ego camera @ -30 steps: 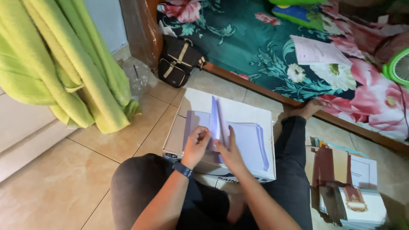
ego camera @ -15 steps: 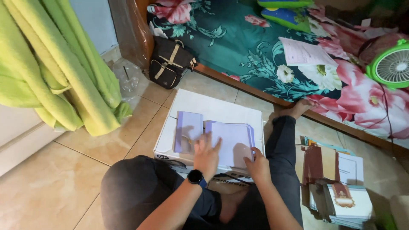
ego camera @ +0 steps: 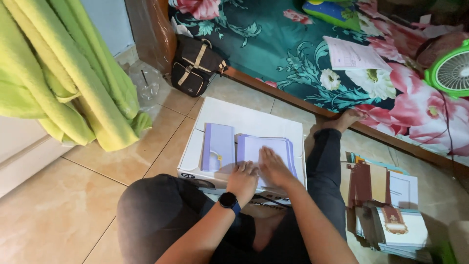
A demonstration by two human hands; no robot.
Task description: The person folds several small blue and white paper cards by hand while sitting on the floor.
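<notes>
Open booklet (ego camera: 254, 151), pale lilac pages, lies flat at centre frame on top of a white cardboard box (ego camera: 244, 120). Left leaf is narrow, right leaf wider with a stack of pages under it. Box sits on the beige tiled floor (ego camera: 58, 205), between the person's folded legs in dark trousers.

Surroundings: black backpack with tan straps (ego camera: 195, 66) at upper centre-left, leaning near a wooden post wrapped in plastic. Crumpled clear plastic bag (ego camera: 144, 85) just left of the backpack. Yellow-green towels (ego camera: 63, 73) hang across the upper left of the frame. Mattress with a teal floral sheet (ego camera: 303, 54) fills the upper right; a loose printed sheet of paper (ego camera: 351, 54) lies on it, and a green fan (ego camera: 452, 71) sits at the right edge. Stack of booklets and brown-edged cards (ego camera: 386, 205) at lower right on the floor, well apart from the box. Nothing stands between the hands and the booklet.

Grip: left hand (ego camera: 243, 178), smartwatch on its wrist, rests at the lower edge of the booklet near the spine, fingers curled loosely, touching the paper; whether it pinches a page, I cannot tell. Right hand (ego camera: 273, 166) lies flat and spread open on the right page, palm down, pressing, grasping nothing.
</notes>
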